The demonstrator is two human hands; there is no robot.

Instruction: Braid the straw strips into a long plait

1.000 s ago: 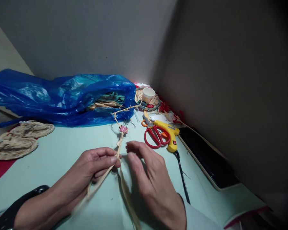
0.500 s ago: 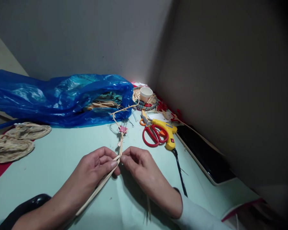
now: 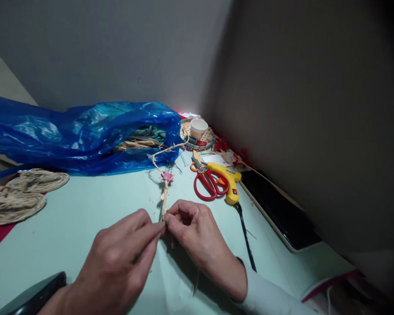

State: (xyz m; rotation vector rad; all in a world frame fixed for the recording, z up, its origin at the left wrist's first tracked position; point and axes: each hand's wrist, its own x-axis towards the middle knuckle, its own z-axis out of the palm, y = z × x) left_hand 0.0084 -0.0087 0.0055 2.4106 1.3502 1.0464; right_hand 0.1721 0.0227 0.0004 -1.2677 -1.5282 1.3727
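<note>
My left hand (image 3: pixel 120 258) and my right hand (image 3: pixel 195 234) meet at the near middle of the pale green table (image 3: pixel 79 205). Both pinch a thin tan straw braid (image 3: pixel 165 199) with fingertips pressed together. The braid runs away from me to a pink binder clip (image 3: pixel 167 176) and on toward the blue bag. Loose strands trail under my right wrist, partly hidden.
A blue plastic bag (image 3: pixel 82 133) holding straw lies at the back. Red scissors (image 3: pixel 210 183) and a yellow glue gun (image 3: pixel 228 181) with a black cord lie to the right. A white cup (image 3: pixel 198 128) stands on a woven tray. Woven mats (image 3: pixel 19 194) sit left; a dark tablet (image 3: pixel 279 214) lies right.
My right hand came in from open over the table and pinched the braid. My left hand turned its back up and slid to the same spot; the long loose strand left view.
</note>
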